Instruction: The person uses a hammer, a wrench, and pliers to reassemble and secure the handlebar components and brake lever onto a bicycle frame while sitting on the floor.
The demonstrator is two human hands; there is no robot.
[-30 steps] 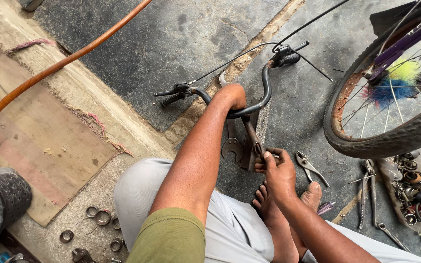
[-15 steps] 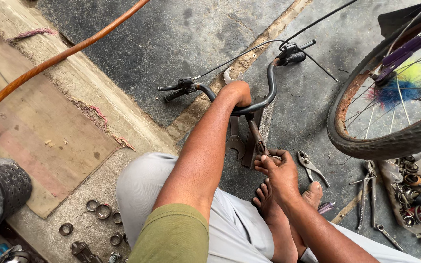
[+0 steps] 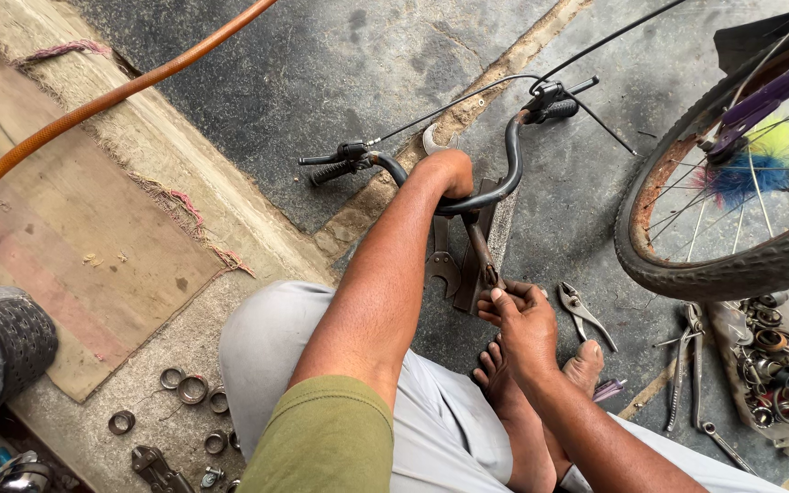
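Handlebar (image 3: 495, 183), black curved steel with brake levers and cables fitted, is off the bike and stands on the concrete floor (image 3: 321, 73). Left hand (image 3: 445, 172) clasps its centre bend; right hand (image 3: 524, 315) pinches the rusty stem end (image 3: 483, 256) (fitting apparently unfinished). Silver pliers (image 3: 582, 312) lie just beside.

An orange hose (image 3: 111, 96), a bicycle wheel (image 3: 732, 183), pliers (image 3: 582, 310) and loose metal rings (image 3: 194, 391) lie about.

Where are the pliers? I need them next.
In the head view, the pliers lie on the concrete floor just right of the right hand, left of the bicycle wheel and beside the bare foot.
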